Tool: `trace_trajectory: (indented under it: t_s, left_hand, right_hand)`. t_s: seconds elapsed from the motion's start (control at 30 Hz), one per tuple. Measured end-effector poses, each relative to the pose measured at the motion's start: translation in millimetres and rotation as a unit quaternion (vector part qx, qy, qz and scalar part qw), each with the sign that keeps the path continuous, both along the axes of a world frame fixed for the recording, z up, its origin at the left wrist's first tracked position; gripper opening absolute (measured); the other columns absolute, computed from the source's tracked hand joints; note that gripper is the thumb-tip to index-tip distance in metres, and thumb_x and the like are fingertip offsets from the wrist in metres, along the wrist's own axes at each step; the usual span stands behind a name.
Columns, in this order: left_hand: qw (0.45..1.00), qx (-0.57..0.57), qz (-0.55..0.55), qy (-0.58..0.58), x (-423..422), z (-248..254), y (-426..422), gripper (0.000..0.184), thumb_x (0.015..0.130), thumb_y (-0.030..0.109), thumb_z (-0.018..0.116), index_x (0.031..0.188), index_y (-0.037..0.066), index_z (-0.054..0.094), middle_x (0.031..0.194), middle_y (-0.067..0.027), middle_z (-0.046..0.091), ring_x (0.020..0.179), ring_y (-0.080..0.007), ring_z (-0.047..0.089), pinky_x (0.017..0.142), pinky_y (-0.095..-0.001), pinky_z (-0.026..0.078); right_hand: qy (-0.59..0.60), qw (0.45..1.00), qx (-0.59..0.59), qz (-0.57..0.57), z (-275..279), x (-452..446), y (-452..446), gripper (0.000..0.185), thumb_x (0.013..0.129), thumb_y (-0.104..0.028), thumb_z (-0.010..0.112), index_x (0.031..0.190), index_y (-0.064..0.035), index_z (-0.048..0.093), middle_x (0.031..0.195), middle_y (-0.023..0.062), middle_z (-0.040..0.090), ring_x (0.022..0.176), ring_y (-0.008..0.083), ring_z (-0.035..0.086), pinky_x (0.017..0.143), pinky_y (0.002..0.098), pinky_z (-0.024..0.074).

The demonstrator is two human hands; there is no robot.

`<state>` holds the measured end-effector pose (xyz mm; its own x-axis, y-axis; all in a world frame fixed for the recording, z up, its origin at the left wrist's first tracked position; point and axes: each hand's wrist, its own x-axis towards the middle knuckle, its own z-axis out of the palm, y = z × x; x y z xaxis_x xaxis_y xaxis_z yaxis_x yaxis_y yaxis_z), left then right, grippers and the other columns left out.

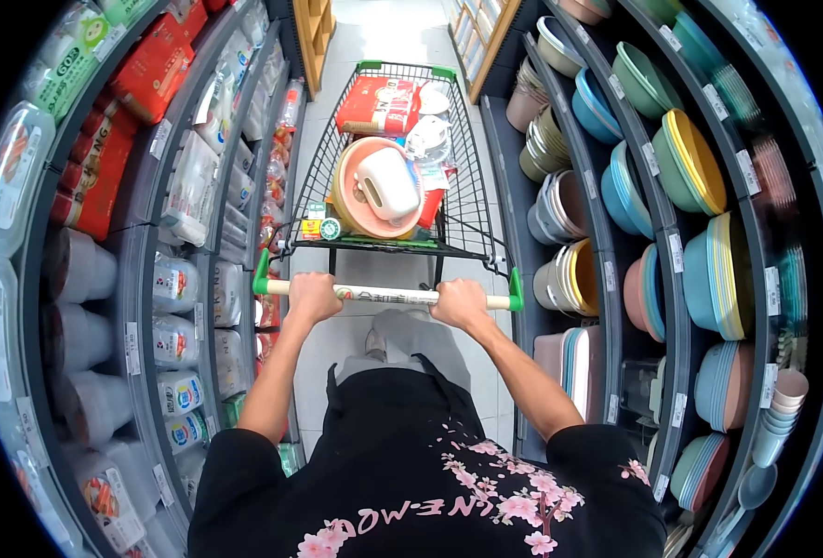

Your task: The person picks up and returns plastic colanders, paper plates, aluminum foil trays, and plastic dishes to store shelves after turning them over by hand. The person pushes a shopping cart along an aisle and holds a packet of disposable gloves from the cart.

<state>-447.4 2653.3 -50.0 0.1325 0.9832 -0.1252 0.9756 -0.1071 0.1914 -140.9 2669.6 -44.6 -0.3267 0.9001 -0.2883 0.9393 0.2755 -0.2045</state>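
My left hand (pixel 315 297) is wrapped round the left part of the shopping cart's handlebar (pixel 388 295), a pale bar with green end pieces. Further right on the same bar, my right hand (pixel 460 302) grips it too. Ahead of the bar stands the black wire shopping cart (pixel 472 177) with green corner trim. Inside it are a red package (pixel 374 98), a peach-coloured basin (pixel 348 191), and a white container with a slot (pixel 391 183) lying in the basin. Clear-wrapped goods (pixel 430 139) sit at the cart's right side, and small yellow and green packets (pixel 317 226) lie near its front left.
Shelves on the left hold red packages (pixel 151 74) and stacked clear plastic containers (pixel 91 270). On the right, shelves carry stacked basins (pixel 714 274) and buckets (pixel 565 279) close to the cart. A tiled aisle (pixel 384 28) runs ahead between wooden shelf ends (pixel 314 42).
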Motion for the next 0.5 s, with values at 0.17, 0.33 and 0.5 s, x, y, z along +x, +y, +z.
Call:
trace_trajectory:
  t_s: [0.17, 0.33, 0.5]
  left_hand:
    - [0.999, -0.020, 0.027, 0.010, 14.8, 5.7, -5.5, 0.020, 0.066, 0.024, 0.071, 0.078, 0.009, 0.077, 0.073, -0.0181, 0.070, 0.070, -0.0349, 0.069, 0.070, -0.0427, 0.055]
    - [0.998, -0.027, 0.049, 0.037, 29.5, 8.3, -14.1, 0.022, 0.067, 0.022, 0.068, 0.083, 0.011, 0.078, 0.076, -0.0188, 0.070, 0.074, -0.0355, 0.070, 0.073, -0.0439, 0.055]
    - [0.990, -0.076, 0.078, 0.088, 61.2, 12.1, -26.6, 0.024, 0.067, 0.023, 0.068, 0.085, 0.010, 0.077, 0.079, -0.0179, 0.071, 0.077, -0.0347, 0.070, 0.075, -0.0449, 0.055]
  right_hand:
    - [0.010, 1.000, -0.009, 0.012, 8.8, 6.9, -1.2, 0.024, 0.068, -0.024, 0.066, 0.075, -0.0034, 0.075, 0.073, 0.0211, 0.070, 0.069, 0.0370, 0.071, 0.068, 0.0441, 0.0576]
    - [0.035, 0.998, -0.002, 0.044, 11.9, 22.5, -0.5, 0.024, 0.068, -0.023, 0.066, 0.076, -0.0027, 0.075, 0.073, 0.0209, 0.070, 0.070, 0.0369, 0.071, 0.067, 0.0440, 0.0579]
    - [0.077, 0.993, -0.001, 0.085, 4.3, 51.3, 0.2, 0.022, 0.067, -0.021, 0.067, 0.075, -0.0020, 0.075, 0.073, 0.0214, 0.070, 0.069, 0.0363, 0.071, 0.067, 0.0445, 0.0581]
